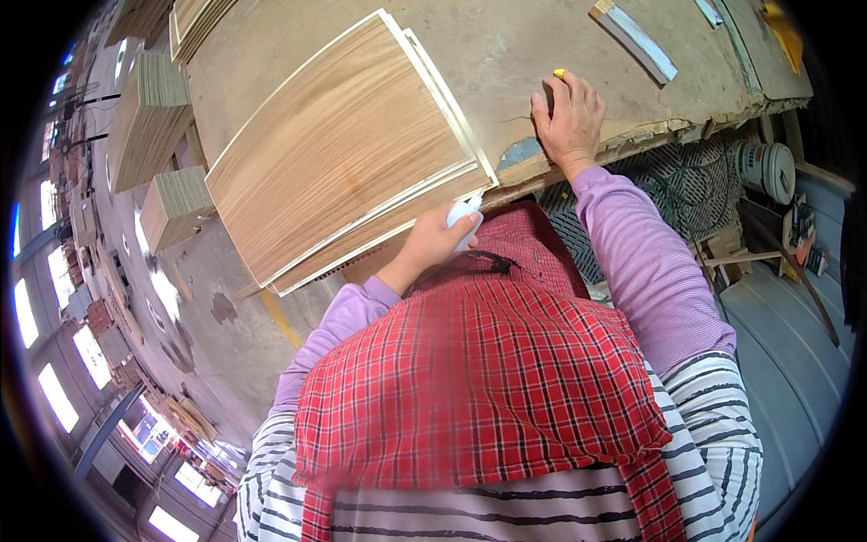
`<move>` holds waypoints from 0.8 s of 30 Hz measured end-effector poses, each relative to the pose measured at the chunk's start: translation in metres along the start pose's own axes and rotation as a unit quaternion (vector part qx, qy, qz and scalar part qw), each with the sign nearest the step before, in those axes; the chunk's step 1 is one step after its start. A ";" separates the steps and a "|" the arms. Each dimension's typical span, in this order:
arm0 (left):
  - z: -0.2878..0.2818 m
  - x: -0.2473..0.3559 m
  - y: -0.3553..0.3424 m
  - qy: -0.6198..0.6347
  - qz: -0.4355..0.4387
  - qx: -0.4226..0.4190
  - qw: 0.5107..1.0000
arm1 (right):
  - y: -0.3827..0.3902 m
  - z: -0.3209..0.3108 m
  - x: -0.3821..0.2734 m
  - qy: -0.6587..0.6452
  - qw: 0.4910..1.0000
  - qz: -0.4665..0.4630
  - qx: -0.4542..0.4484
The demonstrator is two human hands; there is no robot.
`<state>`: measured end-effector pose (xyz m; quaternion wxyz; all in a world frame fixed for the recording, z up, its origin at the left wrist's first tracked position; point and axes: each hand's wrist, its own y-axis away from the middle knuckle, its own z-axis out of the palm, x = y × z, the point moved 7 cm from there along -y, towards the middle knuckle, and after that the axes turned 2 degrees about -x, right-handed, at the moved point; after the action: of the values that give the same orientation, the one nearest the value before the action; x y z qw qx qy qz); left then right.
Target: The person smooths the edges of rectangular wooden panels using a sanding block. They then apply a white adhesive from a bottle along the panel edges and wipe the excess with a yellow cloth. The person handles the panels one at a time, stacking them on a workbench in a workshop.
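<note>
My left hand grips a small white squeeze bottle, its narrow tip beside the lower right corner of two or more overlapping wood-grain panels with pale edges. The panels lie on a worn workbench along its front edge. My right hand rests on the bench right of the panels, fingers apart and slightly curled. A small yellow covering is on one of its fingertips.
Board stacks stand at the left, above the concrete floor. A long narrow block lies on the bench's far right. Below the bench sit a white bucket and scraps. A red checked apron covers my front.
</note>
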<state>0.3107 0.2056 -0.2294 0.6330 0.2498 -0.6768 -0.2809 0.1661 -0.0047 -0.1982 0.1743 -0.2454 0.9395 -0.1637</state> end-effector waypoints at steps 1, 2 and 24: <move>0.000 0.001 0.000 -0.001 0.001 -0.002 1.000 | 0.000 0.000 0.000 0.003 1.000 0.000 -0.001; 0.000 0.002 0.000 -0.001 0.003 -0.004 1.000 | 0.000 0.000 0.000 0.006 1.000 0.001 -0.002; 0.001 0.024 0.040 0.099 0.095 -0.058 0.989 | 0.006 -0.002 0.029 -0.238 0.970 0.037 -0.002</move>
<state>0.3085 0.2178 -0.1848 0.7340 0.1736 -0.6142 -0.2320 0.1390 -0.0139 -0.2060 0.3987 -0.2428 0.8795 -0.0924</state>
